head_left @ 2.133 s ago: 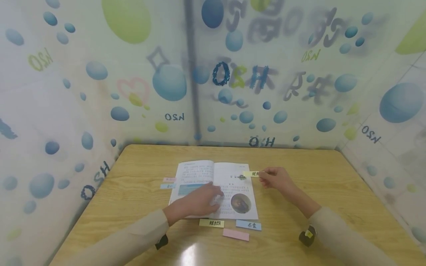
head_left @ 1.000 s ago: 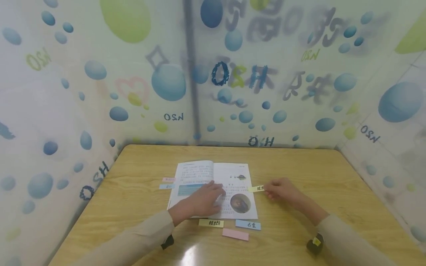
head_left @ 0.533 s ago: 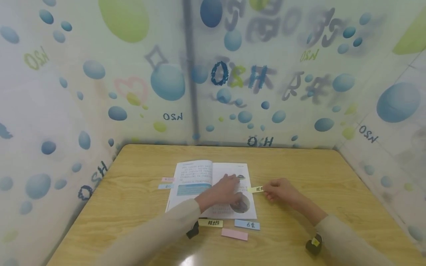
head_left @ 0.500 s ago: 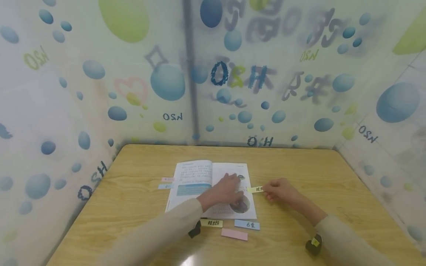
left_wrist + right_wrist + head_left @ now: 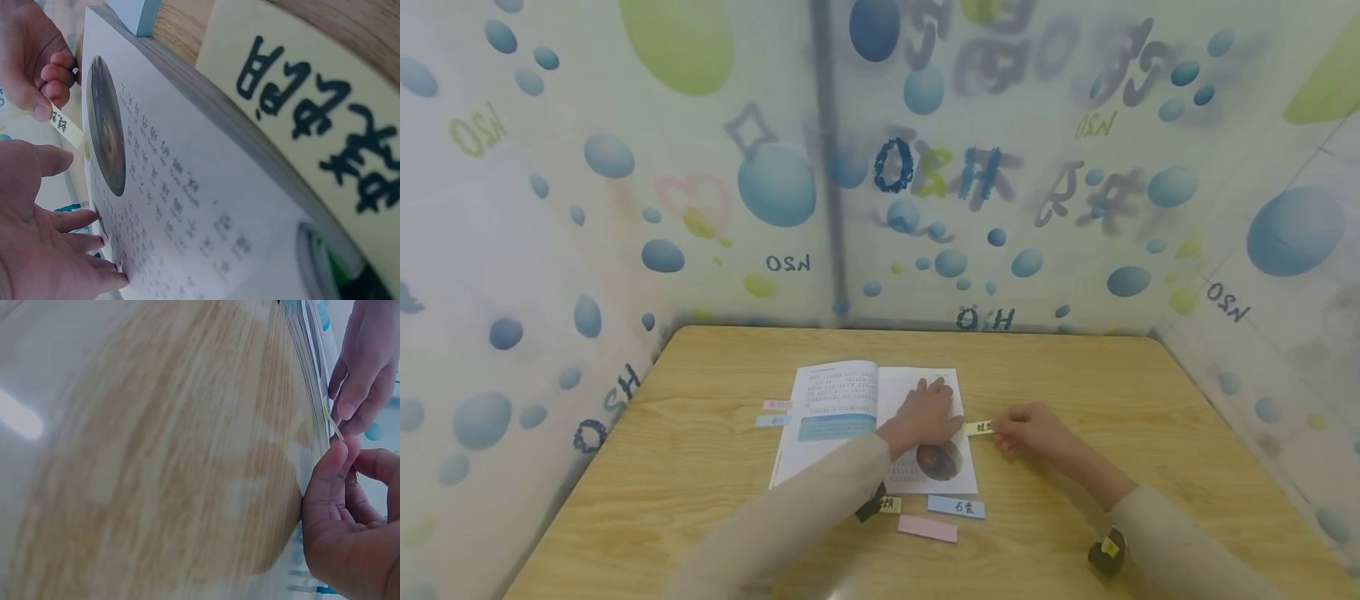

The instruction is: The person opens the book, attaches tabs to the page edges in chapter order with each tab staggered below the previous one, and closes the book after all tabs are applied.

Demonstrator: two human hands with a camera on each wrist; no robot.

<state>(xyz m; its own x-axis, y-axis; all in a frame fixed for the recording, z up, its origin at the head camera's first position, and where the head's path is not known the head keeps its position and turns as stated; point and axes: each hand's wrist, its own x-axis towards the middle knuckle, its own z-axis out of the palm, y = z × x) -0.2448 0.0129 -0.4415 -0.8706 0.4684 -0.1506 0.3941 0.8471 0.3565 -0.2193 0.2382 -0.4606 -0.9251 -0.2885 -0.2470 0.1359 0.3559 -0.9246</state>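
Note:
An open book (image 5: 835, 387) lies on the wooden table. My left hand (image 5: 927, 414) rests on its right page with fingers spread, above a round picture (image 5: 939, 460). At that page's right edge, my right hand (image 5: 1033, 429) pinches a yellow sticky note (image 5: 979, 427) between thumb and fingers. Handwriting shows on this strip in the left wrist view, where its far end meets the page edge close to my left thumb (image 5: 56, 160). Seen from the right wrist, the strip (image 5: 335, 425) appears edge-on at my fingertips.
Below the book lie a second yellow note (image 5: 892, 505), partly behind my left wrist, a blue note (image 5: 956, 507) and a pink note (image 5: 928, 528). Pink (image 5: 777, 405) and blue (image 5: 772, 421) tabs stick out from the book's left edge. Patterned walls enclose the table (image 5: 1075, 367).
My right hand has brought the yellow note down along the page edge and then held still. My left hand has slid from the book's middle up and right to the page edge beside the note.

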